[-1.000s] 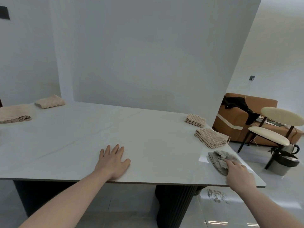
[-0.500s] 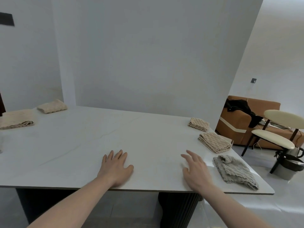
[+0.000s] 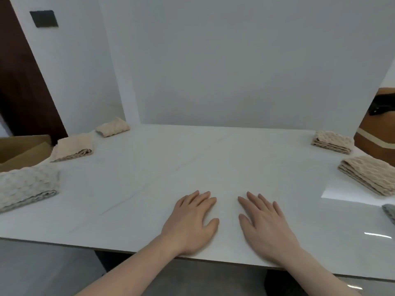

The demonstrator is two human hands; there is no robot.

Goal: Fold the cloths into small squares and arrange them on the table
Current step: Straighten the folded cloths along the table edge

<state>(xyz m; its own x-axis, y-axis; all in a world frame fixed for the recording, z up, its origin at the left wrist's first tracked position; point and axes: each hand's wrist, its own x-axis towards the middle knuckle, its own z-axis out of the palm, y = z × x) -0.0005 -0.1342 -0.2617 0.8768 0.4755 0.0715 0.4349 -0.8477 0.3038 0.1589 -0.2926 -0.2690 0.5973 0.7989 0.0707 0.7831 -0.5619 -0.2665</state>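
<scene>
Resting my left hand (image 3: 190,223) and right hand (image 3: 265,225) flat, holding nothing; six folded cloths (image 3: 368,177) line the table (image 3: 171,167); likely finished.

Both hands, left hand (image 3: 190,223) and right hand (image 3: 265,226), lie side by side at the worktop's (image 3: 171,167) near edge; three folded cloths (image 3: 72,147) line its left side, two (image 3: 368,177) its right.
</scene>
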